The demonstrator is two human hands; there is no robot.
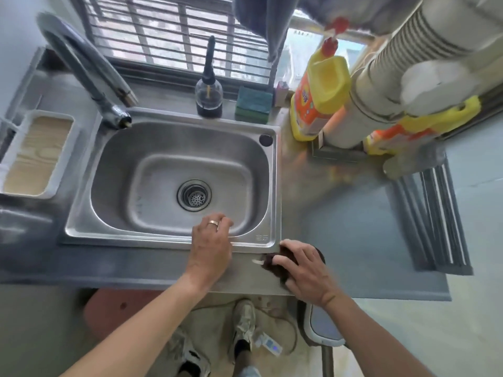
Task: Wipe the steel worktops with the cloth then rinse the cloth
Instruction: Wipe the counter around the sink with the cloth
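My right hand point(304, 270) presses a dark brown cloth point(277, 261) flat on the steel worktop point(362, 240), just off the front right corner of the sink. The cloth is mostly hidden under my fingers. My left hand point(211, 246) rests on the front rim of the steel sink point(163, 235), fingers curled over the edge into the basin, holding nothing. The basin is dry-looking with a strainer drain point(194, 195) in the middle. The tap point(89, 74) arches over the sink's back left corner.
Two yellow detergent bottles point(318, 96) and a white ribbed duct point(402, 74) stand at the back right. A soap dispenser point(208, 96) and green sponge point(253, 104) sit behind the sink. A roll-up rack point(432, 216) lies far right; a white tray point(35, 156) left.
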